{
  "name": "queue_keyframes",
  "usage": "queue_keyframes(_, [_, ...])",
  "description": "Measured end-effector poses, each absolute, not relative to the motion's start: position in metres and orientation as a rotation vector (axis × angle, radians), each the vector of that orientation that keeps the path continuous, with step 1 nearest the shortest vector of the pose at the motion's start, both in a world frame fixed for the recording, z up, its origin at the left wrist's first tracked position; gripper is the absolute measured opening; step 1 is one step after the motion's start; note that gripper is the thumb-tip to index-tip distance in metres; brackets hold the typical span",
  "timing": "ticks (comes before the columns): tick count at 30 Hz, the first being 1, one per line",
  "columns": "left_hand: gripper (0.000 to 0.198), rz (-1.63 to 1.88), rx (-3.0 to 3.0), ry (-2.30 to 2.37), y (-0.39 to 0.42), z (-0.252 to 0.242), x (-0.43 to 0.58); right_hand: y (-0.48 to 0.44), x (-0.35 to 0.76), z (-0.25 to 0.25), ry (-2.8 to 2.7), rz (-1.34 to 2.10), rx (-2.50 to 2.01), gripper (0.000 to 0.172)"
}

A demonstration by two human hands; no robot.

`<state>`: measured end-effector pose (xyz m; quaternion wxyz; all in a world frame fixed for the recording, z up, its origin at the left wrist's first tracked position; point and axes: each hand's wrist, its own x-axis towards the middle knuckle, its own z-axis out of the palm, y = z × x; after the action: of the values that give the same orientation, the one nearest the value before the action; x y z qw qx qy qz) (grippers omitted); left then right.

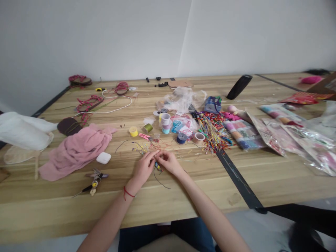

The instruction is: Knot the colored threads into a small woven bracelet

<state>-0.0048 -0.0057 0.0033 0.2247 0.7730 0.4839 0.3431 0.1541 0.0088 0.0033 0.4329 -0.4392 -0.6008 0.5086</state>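
Note:
My left hand (pixel 145 167) and my right hand (pixel 168 162) meet fingertip to fingertip over the table, both closed in a pinch. Between them is a thin dark cord (pixel 160 182), whose loose end curls down onto the wood. A small blue and yellow bit (pixel 158 166) hangs just under the fingers; its exact kind is too small to make out. Just beyond the hands lie loose coloured threads (pixel 138 148) and a small pink-handled cutter (pixel 145 136). A red string bracelet (pixel 128 192) circles my left wrist.
Thread spools, among them a yellow one (pixel 133 131) and a blue one (pixel 181 138), stand beyond my hands. A tangle of coloured cords (pixel 214 129) and packaged goods (pixel 245 134) lie right. Left are a pink cloth (pixel 78 148), a white case (pixel 103 158) and keys (pixel 95 182).

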Motion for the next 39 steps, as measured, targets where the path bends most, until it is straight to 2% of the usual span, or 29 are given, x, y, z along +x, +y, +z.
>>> queue_keyframes(13, [0.043,0.919,2.121,1.345,-0.008,0.005,-0.004,0.009,0.155,0.002,-1.514,1.254,-1.101,0.007])
queue_keyframes(26, [0.044,0.918,2.113,1.359,-0.007,0.006,-0.004,0.008,0.154,0.003,-1.499,1.282,-1.096,0.011])
queue_keyframes(33, [0.024,0.924,1.943,1.462,-0.008,0.007,-0.002,0.011,0.157,0.002,-1.471,1.260,-1.113,0.017])
queue_keyframes(39, [0.018,0.891,1.955,1.429,-0.009,0.008,-0.002,0.017,0.168,0.008,-1.386,1.184,-1.161,0.024])
